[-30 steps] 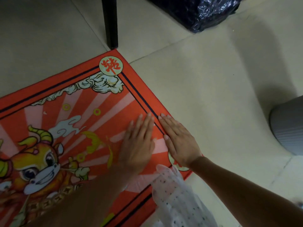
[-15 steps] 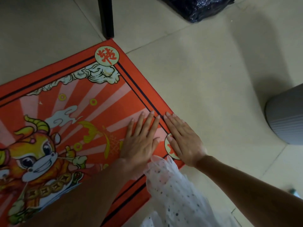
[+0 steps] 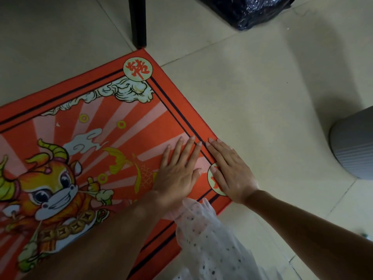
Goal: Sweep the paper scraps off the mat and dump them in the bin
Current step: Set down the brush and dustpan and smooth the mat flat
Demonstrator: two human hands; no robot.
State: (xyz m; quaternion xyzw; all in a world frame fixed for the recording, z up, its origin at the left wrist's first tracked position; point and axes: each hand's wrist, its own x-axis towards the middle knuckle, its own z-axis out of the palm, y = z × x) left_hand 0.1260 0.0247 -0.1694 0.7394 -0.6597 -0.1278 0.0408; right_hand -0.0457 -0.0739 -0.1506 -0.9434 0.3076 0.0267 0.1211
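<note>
Paper scraps, unseen except for one possible fleck [image 3: 58,124], could scatter off the red mat [image 3: 173,110] onto floor tile, far from the grey bin [image 3: 353,146], if the flat, empty left hand [image 3: 177,170] and right hand [image 3: 232,172] push too quickly.

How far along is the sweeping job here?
Done: most of the mat looks clear. In hand: left hand and right hand lie flat near its corner, as if gathering scraps I cannot make out. Left: one white fleck, then dumping into the grey bin.
</note>
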